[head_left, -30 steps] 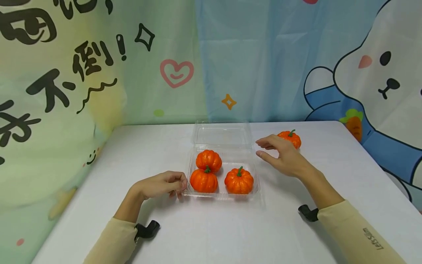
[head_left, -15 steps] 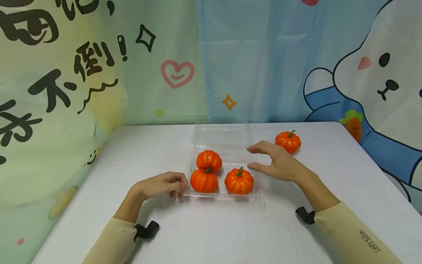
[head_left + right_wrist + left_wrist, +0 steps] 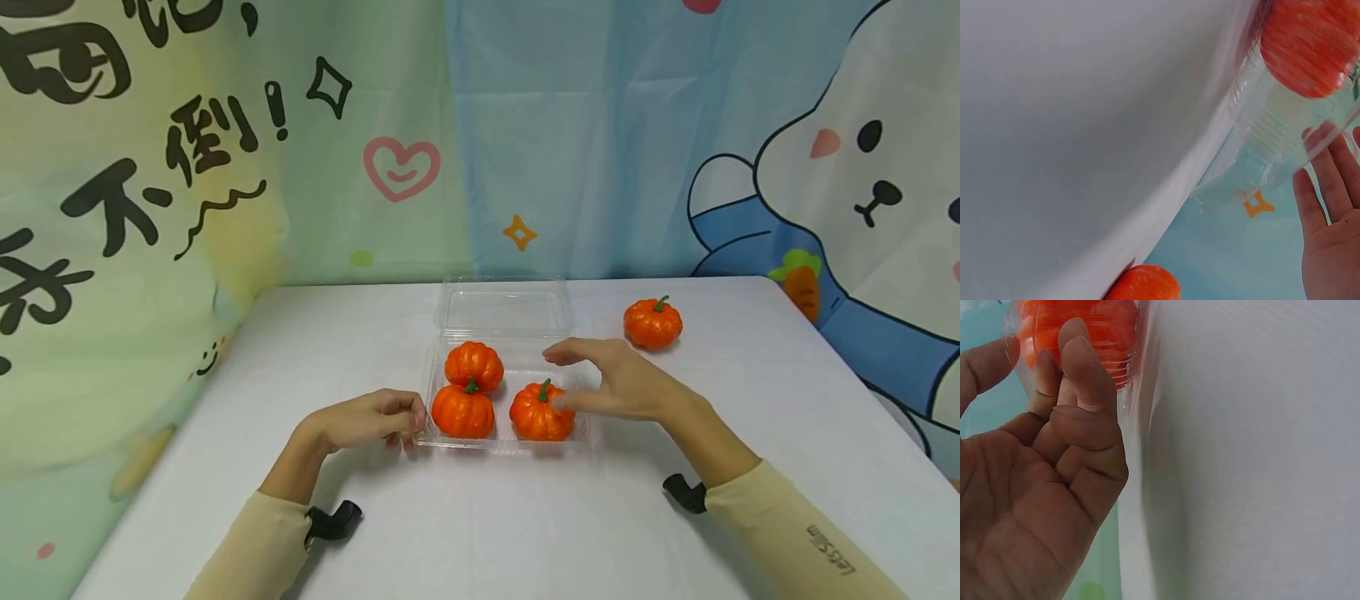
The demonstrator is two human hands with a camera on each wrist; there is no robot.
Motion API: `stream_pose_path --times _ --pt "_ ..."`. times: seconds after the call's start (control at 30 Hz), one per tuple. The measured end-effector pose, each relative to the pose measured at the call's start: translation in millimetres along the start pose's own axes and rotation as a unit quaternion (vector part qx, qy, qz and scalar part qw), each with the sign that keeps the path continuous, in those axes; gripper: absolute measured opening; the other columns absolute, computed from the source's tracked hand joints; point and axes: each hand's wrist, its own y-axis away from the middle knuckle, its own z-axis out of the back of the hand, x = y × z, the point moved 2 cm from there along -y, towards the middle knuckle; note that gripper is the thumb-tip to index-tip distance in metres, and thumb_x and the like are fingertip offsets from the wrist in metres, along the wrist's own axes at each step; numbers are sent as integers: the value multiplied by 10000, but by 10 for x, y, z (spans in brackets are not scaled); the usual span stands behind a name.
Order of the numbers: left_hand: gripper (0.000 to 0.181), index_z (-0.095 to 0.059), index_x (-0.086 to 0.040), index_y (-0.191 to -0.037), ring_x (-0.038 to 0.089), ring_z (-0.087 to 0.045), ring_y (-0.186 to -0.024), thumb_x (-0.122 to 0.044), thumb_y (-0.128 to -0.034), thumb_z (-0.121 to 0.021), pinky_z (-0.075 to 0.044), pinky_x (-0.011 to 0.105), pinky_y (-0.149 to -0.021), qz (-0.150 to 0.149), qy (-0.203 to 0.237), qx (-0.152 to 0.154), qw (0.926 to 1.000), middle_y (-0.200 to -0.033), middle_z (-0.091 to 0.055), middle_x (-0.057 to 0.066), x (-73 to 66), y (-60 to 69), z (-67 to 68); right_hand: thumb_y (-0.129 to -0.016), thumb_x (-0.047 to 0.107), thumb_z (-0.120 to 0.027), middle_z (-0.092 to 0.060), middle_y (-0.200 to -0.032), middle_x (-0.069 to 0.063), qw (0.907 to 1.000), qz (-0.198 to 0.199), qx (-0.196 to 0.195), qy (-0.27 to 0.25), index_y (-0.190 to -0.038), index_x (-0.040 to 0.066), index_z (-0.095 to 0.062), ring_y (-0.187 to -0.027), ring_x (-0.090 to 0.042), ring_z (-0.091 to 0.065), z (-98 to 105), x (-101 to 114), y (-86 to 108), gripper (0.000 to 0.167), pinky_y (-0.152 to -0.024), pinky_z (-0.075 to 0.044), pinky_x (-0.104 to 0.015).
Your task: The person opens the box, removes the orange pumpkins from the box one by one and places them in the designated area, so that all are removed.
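Observation:
A clear plastic clamshell box (image 3: 501, 445) lies with its lid back. Inside it are a back-left pumpkin (image 3: 474, 364), a front-left pumpkin (image 3: 462, 412) and a front-right pumpkin (image 3: 538, 414), all small, orange and green-stemmed. My left hand (image 3: 369, 421) pinches the box's left edge near the front corner; its thumb and curled fingers (image 3: 1088, 369) meet the plastic in the left wrist view. Over the box's right side reaches my right hand (image 3: 618, 379), fingers (image 3: 1329, 178) spread apart and holding nothing. Its thumb overlaps the front-right pumpkin in the head view; contact is unclear.
Another orange pumpkin (image 3: 653, 324) sits on the white table (image 3: 480, 525) at the back right, outside the box. The transparent lid (image 3: 506, 307) lies toward the table's far edge. A printed cloth backdrop (image 3: 585, 142) hangs behind the table.
My right hand has moved left and toward me, from beside the outer pumpkin to over the box's right side. The left hand stays at the box edge; the pumpkins have not moved.

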Motion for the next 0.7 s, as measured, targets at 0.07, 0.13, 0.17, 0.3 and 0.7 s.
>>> stream_pose_path --times 0.07,0.13,0.17,0.3,0.7 --pt "138 -582 -48 -993 253 -641 -816 -139 -996 -478 -468 272 -677 -10 35 11 10000 -877 -643 125 4 -3 -8 -837 411 -844 -700 -1301 -27 10000 41 45 -1 -1344 166 -626 -1215 -193 -651 -22 -3 1 604 -1057 -487 -509" --pt "137 -582 -50 -994 251 -643 -819 -140 -997 -478 -469 269 -677 -24 64 19 10000 -878 -639 111 10 -11 -16 -834 418 -844 -691 -1312 -41 9999 73 96 24 -1344 157 -629 -1232 -208 -638 -42 -6 5 612 -1060 -482 -520" --pt "137 -582 -52 -994 250 -640 -819 -140 -997 -479 -470 268 -678 -27 69 25 10000 -879 -638 107 12 -13 -19 -833 423 -844 -685 -1319 -41 9999 84 125 47 -1345 152 -631 -1242 -214 -630 -51 -5 6 618 -1061 -481 -524" --pt "140 -584 -50 -992 257 -630 -822 -147 -998 -483 -476 278 -685 -9 3 5 10000 -877 -648 117 2 1 -10 -835 434 -841 -662 -1352 -19 9996 120 238 64 -1354 155 -631 -1277 -214 -602 -89 7 1 626 -1074 -472 -517" --pt "158 -580 -54 -988 248 -627 -822 -185 -1014 -496 -472 288 -691 34 -26 15 10000 -887 -657 124 -25 23 -12 -836 422 -842 -599 -1453 -78 9979 -67 649 53 -1331 149 -682 -1355 -265 -551 -130 52 -6 588 -1106 -430 -557"
